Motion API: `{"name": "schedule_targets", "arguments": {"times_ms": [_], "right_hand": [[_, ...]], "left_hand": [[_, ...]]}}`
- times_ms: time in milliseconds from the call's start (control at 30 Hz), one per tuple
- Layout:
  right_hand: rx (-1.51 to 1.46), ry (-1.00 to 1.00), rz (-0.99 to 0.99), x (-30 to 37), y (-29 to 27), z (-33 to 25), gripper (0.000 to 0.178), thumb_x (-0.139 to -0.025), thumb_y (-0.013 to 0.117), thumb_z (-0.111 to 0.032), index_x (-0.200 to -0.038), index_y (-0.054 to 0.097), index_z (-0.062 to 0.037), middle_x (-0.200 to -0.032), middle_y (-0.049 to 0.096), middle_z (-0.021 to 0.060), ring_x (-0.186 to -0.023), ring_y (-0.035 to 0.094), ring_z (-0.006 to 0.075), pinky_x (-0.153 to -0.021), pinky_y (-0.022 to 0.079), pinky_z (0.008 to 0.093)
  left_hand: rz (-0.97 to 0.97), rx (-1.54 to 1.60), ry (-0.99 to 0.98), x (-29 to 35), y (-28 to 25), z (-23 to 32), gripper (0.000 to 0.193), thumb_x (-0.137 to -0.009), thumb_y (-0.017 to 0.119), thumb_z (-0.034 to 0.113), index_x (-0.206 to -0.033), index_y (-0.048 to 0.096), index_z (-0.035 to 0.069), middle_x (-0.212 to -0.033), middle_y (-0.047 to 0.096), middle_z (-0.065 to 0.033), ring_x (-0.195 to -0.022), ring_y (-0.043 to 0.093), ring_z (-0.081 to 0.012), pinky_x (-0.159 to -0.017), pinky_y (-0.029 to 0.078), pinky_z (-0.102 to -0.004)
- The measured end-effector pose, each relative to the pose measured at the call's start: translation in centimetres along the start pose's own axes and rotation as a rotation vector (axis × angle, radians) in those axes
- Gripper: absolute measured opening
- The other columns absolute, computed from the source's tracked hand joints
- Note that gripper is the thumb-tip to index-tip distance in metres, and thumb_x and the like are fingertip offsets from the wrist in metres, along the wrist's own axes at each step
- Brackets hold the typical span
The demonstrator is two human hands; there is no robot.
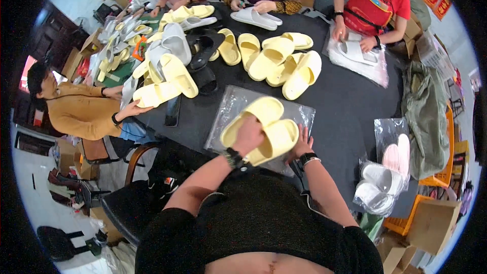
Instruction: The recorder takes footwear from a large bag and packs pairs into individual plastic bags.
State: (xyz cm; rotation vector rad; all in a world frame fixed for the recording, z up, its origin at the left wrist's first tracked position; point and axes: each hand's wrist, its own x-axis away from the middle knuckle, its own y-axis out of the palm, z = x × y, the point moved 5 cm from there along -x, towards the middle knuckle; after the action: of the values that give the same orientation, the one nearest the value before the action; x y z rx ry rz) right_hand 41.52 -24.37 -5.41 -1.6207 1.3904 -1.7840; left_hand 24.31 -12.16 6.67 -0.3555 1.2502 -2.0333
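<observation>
A pair of pale yellow slide slippers (283,137) lies side by side over a clear plastic bag (231,102) on the dark table in front of me. My left hand (249,136) is closed on the slippers, its fingers partly hidden against the left one. Beside the right slipper, my right hand (303,143) rests at the right part of the bag, fingers stretched out and apart. Just beyond the bag, several loose yellow slippers (303,75) stand in a group.
Wrapped slippers (378,185) in white and pink lie at the table's right edge. A heap of yellow, grey and black slippers (175,43) covers the far left. A phone (172,111) lies left of the bag. Co-workers around the table handle slippers; one wears red (373,7).
</observation>
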Motion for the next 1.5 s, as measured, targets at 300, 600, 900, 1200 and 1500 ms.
{"name": "schedule_targets", "arguments": {"times_ms": [300,600,900,1200,1500], "right_hand": [[-0.043,-0.011,-0.073,2.4,-2.1,-2.1,0.159,-0.032,0.094,-0.044,-0.149,-0.006,-0.0053,-0.157,-0.012,0.0154,-0.143,-0.012,0.0376,-0.111,0.008,0.0606],[0.024,-0.039,-0.105,1.0,-0.8,-1.5,0.171,-0.026,0.091,-0.057,-0.146,-0.018,-0.0025,-0.154,-0.020,0.0180,-0.142,-0.016,0.0389,-0.109,0.007,0.0636],[0.037,-0.032,-0.081,0.0,0.4,-0.8,0.171,-0.025,0.092,-0.056,-0.145,-0.018,-0.0010,-0.153,-0.020,0.0212,-0.141,-0.016,0.0417,-0.109,0.009,0.0640],[0.120,0.017,-0.126,-1.0,1.3,-0.4,0.172,-0.026,0.090,-0.059,-0.145,-0.020,-0.0016,-0.153,-0.019,0.0218,-0.141,-0.016,0.0437,-0.109,0.008,0.0624],[0.154,0.083,-0.028,-1.2,4.3,2.0,0.165,-0.029,0.088,-0.060,-0.146,-0.009,0.0026,-0.155,-0.009,0.0222,-0.143,-0.006,0.0423,-0.111,0.011,0.0601]], "left_hand": [[0.044,-0.025,-0.180,2.3,6.3,-6.2,0.013,-0.072,0.060,0.012,-0.079,0.066,0.003,-0.096,0.056,-0.0172,-0.089,0.058,-0.0359,-0.075,0.050,-0.0457],[0.085,-0.124,-0.372,4.9,1.2,-12.7,0.016,-0.072,0.063,0.014,-0.080,0.067,0.001,-0.097,0.058,-0.0176,-0.092,0.058,-0.0345,-0.078,0.050,-0.0434],[0.151,-0.011,-0.253,4.6,-5.9,-12.2,0.012,-0.072,0.060,0.011,-0.075,0.064,0.000,-0.093,0.056,-0.0190,-0.083,0.057,-0.0361,-0.071,0.048,-0.0454],[0.596,-0.152,-0.131,-5.0,-29.3,-18.3,0.017,-0.070,0.060,0.006,-0.085,0.065,0.000,-0.100,0.056,-0.0182,-0.091,0.057,-0.0374,-0.077,0.049,-0.0444],[0.370,-0.437,-0.317,-18.3,-31.6,-38.0,0.033,-0.069,0.065,0.027,-0.091,0.067,0.002,-0.101,0.062,-0.0228,-0.099,0.058,-0.0374,-0.089,0.045,-0.0452]]}}
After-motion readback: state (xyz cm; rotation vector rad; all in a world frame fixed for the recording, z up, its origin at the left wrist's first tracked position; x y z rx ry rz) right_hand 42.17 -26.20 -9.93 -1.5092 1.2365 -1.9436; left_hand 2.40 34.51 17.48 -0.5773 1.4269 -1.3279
